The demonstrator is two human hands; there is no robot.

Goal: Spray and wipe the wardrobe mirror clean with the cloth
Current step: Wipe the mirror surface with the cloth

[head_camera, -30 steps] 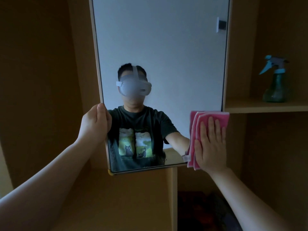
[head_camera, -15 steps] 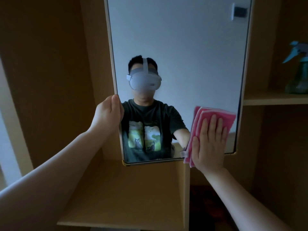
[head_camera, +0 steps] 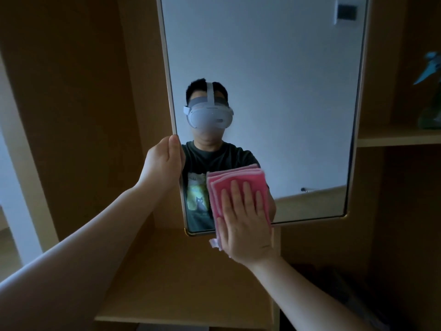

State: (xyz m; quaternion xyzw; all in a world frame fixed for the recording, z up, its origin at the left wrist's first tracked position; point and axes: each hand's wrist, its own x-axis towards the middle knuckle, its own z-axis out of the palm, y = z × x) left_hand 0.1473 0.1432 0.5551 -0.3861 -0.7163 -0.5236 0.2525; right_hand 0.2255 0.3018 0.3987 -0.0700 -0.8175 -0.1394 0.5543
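Observation:
The wardrobe mirror (head_camera: pixel 274 68) is a tall framed panel in front of me, its lower edge at mid-height. My left hand (head_camera: pixel 164 163) grips the mirror's left frame edge, thumb over the front. A folded pink cloth (head_camera: pixel 236 180) lies flat against the glass near the lower left corner, and my right hand (head_camera: pixel 243 225) presses on it with fingers spread. The spray bottle (head_camera: pixel 432 101), green with a blue trigger head, stands on a shelf at the far right, partly cut off by the frame edge.
A wooden shelf (head_camera: pixel 396 137) runs to the right of the mirror. Below the mirror a wooden ledge (head_camera: pixel 181 278) sticks out toward me, with a dark compartment to its right. Brown wardrobe panels stand on the left.
My right hand has slid the pink cloth leftward along the bottom of the mirror, from the lower right corner to the lower left area. My left hand keeps its hold on the frame.

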